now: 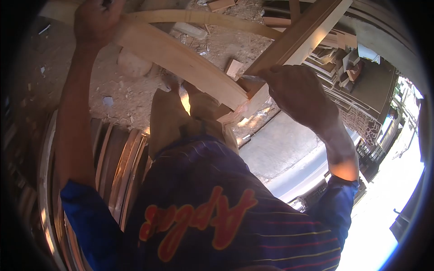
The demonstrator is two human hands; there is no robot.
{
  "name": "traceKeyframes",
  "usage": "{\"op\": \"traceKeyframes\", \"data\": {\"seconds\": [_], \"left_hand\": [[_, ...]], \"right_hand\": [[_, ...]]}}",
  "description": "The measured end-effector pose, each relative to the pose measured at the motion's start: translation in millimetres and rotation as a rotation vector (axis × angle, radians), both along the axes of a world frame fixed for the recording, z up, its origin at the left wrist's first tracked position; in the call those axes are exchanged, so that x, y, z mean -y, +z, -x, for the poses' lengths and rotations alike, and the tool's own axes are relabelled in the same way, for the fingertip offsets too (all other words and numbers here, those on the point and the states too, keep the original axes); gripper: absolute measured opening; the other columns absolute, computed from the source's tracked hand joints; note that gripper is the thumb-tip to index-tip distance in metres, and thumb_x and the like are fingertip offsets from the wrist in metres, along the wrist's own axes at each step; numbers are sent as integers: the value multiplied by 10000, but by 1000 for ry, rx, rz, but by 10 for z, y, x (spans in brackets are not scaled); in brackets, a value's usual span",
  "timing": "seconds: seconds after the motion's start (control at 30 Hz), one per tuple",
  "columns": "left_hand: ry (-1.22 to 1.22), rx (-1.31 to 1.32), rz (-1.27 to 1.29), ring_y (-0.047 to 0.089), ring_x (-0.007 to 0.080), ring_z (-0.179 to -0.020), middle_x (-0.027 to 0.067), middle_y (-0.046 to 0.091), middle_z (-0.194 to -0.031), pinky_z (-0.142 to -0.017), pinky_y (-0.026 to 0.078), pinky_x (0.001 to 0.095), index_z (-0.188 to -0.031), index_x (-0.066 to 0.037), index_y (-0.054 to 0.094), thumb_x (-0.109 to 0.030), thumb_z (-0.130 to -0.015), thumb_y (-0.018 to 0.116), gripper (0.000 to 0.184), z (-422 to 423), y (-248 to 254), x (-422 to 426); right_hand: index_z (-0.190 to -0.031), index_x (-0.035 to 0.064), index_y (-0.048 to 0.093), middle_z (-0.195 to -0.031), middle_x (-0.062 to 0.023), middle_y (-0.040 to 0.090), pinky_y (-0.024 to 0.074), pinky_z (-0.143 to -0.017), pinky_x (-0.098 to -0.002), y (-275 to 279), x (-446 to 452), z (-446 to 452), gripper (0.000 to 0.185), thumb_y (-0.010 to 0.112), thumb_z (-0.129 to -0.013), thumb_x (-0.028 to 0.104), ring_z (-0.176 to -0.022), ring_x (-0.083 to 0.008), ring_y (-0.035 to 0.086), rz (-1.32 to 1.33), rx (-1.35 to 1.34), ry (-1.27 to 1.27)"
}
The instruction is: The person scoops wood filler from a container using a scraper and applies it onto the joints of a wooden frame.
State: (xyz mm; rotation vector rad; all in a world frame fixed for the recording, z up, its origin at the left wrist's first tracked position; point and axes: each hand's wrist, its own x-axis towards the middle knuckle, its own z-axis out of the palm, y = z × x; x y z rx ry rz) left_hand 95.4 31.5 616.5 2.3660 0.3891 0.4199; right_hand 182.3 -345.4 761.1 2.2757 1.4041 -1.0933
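Observation:
Two wooden frame pieces meet at a corner in front of me: a long pale board (pixel 181 56) from the upper left and a grooved, moulded board (pixel 300 36) from the upper right. My right hand (pixel 300 95) is closed beside this joint. A thin, flat, blade-like piece (pixel 251 77) sticks out from its fingers over the corner; its exact kind is not clear. At the upper left, my left hand (pixel 97 22) is closed in a fist by the far part of the pale board. Whatever it grips is hidden, with only a small dark spot showing at the fingers.
A curved wooden strip (pixel 203 18) crosses behind the pale board. Wood offcuts (pixel 233 67) and shavings litter the dirt floor. Long planks (pixel 122 167) stand at my left. Stacked moulded wood (pixel 357 122) lies at the right, beyond a grey slab (pixel 280 144).

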Motion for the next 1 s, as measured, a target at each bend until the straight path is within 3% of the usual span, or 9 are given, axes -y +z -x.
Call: {"op": "traceKeyframes", "data": {"seconds": [0.1, 0.2, 0.23, 0.3, 0.37, 0.47, 0.53, 0.67, 1.0], "left_hand": [[26, -150, -95, 695, 201, -969, 99, 745, -1050, -864, 531, 327, -1218, -76, 715, -282, -997, 611, 320, -30, 138, 20], [44, -125, -170, 675, 347, -755, 193, 692, -850, -679, 512, 410, -955, -9, 703, -213, -927, 629, 218, -87, -9, 39], [60, 139, 149, 676, 353, -765, 194, 688, -853, -681, 513, 406, -967, -7, 699, -191, -926, 628, 201, -117, -545, -144], [78, 399, 477, 676, 358, -776, 194, 684, -855, -682, 515, 403, -979, -5, 695, -169, -924, 628, 186, -106, -607, -85], [22, 139, -148, 671, 355, -765, 201, 673, -854, -687, 515, 409, -976, 5, 689, -184, -922, 619, 208, -95, 160, 183], [-36, 270, -376, 671, 353, -761, 210, 668, -851, -691, 515, 418, -981, -1, 695, -201, -909, 625, 224, -116, 42, 96], [47, 138, -319, 672, 350, -771, 211, 669, -856, -702, 515, 419, -986, -1, 695, -213, -902, 631, 237, -126, 138, 141], [122, -96, -212, 671, 352, -808, 207, 679, -893, -721, 512, 413, -1011, 3, 698, -218, -889, 639, 260, -146, 294, 305], [130, -118, -417, 667, 376, -979, 223, 695, -1040, -880, 513, 435, -1051, 5, 703, -231, -878, 623, 303, -210, 259, 394]], "right_hand": [[-1254, 142, 649, -1077, -136, 705, 539, -873, -442, -94, 165, -63, 331, 607, -931, 86, -995, -310, 677, -129, -21, -62], [-1260, 122, 663, -1095, -151, 702, 538, -875, -427, -49, 177, -85, 308, 582, -965, 90, -976, -315, 678, -98, -65, -161], [-1260, 122, 663, -1095, -151, 702, 538, -875, -427, 8, 134, -73, 308, 582, -965, 90, -976, -315, 678, -90, -70, -164], [-1264, 101, 672, -1056, -148, 698, 531, -857, -424, 159, 22, -83, 295, 565, -989, 95, -920, -301, 668, 77, -174, -463], [-1272, 115, 673, -1059, -148, 693, 540, -853, -420, 157, 215, -130, 316, 553, -981, 86, -930, -304, 675, -62, -155, -415], [-1271, 120, 682, -1038, -135, 678, 546, -808, -400, 101, 545, -126, 346, 585, -950, 36, -921, -286, 672, -360, -167, -432], [-1263, 111, 690, -1015, -121, 669, 542, -769, -383, -79, 775, -46, 360, 630, -928, -5, -903, -266, 663, -529, -235, -491], [-1289, 64, 677, -1035, -103, 647, 530, -738, -361, -607, 1400, 178, 467, 699, -851, -96, -886, -249, 625, -952, 83, -474], [-1390, 93, 606, -979, -107, 612, 537, -704, -356, -1267, 1748, 198, 557, 719, -863, -50, -839, -253, 629, -966, 227, -537]]}}
